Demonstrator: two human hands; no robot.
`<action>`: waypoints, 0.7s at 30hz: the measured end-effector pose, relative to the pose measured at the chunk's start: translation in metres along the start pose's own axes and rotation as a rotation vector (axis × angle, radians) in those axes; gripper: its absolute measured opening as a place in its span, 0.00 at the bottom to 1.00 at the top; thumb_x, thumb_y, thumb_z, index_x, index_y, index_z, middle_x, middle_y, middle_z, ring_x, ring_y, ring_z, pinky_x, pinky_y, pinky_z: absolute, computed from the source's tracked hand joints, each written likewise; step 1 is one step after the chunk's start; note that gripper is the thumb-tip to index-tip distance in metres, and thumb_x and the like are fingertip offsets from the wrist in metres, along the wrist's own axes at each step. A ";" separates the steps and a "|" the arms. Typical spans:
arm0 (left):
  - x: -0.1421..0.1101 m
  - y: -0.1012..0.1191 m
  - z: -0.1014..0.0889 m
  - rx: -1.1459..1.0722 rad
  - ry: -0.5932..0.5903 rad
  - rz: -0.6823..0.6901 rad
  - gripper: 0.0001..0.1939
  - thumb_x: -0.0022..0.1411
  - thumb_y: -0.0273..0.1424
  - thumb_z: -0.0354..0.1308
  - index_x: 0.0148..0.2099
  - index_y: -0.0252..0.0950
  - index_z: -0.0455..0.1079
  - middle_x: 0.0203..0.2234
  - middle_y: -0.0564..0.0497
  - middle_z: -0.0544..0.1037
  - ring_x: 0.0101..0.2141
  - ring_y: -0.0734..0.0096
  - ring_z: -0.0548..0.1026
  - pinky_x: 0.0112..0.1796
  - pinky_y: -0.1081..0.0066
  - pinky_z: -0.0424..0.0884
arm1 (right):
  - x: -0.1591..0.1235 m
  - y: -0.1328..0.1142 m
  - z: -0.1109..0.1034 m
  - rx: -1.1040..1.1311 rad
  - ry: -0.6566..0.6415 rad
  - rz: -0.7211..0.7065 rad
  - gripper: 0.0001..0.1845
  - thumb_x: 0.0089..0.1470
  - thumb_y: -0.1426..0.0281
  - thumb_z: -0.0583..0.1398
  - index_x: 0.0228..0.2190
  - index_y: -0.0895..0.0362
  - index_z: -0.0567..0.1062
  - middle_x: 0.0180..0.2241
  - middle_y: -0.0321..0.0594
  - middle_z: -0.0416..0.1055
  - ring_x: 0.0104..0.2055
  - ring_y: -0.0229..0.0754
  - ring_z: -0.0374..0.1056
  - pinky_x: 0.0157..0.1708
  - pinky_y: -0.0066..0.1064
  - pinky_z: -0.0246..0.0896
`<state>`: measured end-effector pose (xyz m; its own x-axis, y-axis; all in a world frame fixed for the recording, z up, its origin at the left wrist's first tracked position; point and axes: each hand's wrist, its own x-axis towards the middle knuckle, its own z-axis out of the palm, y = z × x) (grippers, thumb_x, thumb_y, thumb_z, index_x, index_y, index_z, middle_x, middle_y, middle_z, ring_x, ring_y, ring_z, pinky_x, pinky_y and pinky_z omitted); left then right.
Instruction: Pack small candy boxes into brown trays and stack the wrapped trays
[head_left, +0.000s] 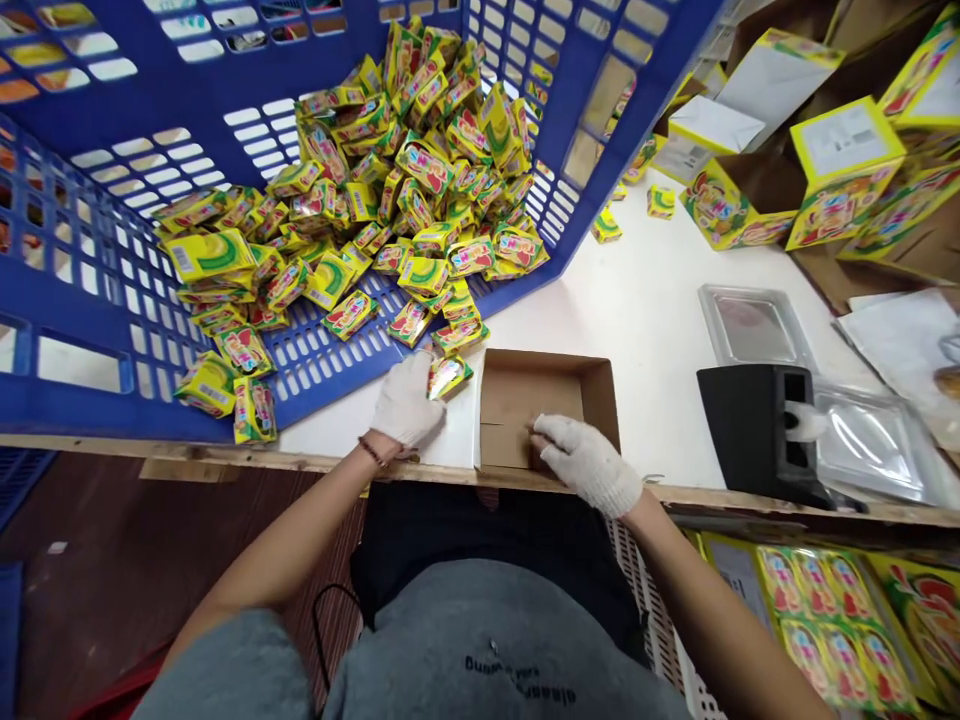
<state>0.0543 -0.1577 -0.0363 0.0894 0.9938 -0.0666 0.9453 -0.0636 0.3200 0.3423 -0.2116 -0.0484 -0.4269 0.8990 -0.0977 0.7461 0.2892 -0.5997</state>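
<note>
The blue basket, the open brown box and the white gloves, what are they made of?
The blue basket looks like hard, smooth plastic: it has stiff walls with neat rows of slots. The brown box seems to be thin cardboard, dull inside, with folded edges. The white gloves look like dull knitted fabric, maybe cotton, with a bumpy texture.

I see matt, slightly rough knitted cloth over the left hand [409,402] and right hand [589,462]. The small packets [448,377] look to me like smooth, glossy printed paper, while the box [517,400] is plain matt cardboard. The crate [191,85] looks like smooth plastic, the table [637,290] is smooth with a rough wooden edge [315,461], and the lids [754,325] are shiny clear plastic.
</note>
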 end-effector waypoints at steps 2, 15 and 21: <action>-0.019 -0.009 -0.016 0.017 0.119 0.092 0.36 0.59 0.30 0.61 0.70 0.34 0.61 0.51 0.37 0.77 0.53 0.44 0.75 0.54 0.51 0.72 | 0.006 -0.005 -0.011 0.136 0.136 0.063 0.15 0.66 0.64 0.56 0.47 0.52 0.80 0.47 0.45 0.82 0.48 0.50 0.78 0.52 0.43 0.74; 0.014 0.006 0.012 -0.294 0.173 0.400 0.25 0.71 0.45 0.57 0.62 0.35 0.68 0.52 0.38 0.75 0.54 0.48 0.74 0.56 0.50 0.73 | 0.043 -0.014 -0.067 0.148 -0.259 0.265 0.16 0.60 0.69 0.60 0.47 0.57 0.81 0.38 0.41 0.80 0.33 0.42 0.72 0.35 0.32 0.69; 0.054 0.011 0.042 -0.031 0.022 0.123 0.19 0.61 0.33 0.64 0.54 0.36 0.72 0.51 0.35 0.74 0.53 0.40 0.73 0.53 0.48 0.72 | 0.061 -0.024 -0.009 -0.185 -0.463 0.211 0.12 0.61 0.73 0.62 0.44 0.57 0.84 0.45 0.47 0.79 0.44 0.45 0.74 0.41 0.30 0.64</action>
<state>0.0823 -0.1086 -0.0757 0.1969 0.9804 -0.0048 0.9174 -0.1825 0.3536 0.3033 -0.1603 -0.0328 -0.4072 0.7169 -0.5659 0.8998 0.2087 -0.3831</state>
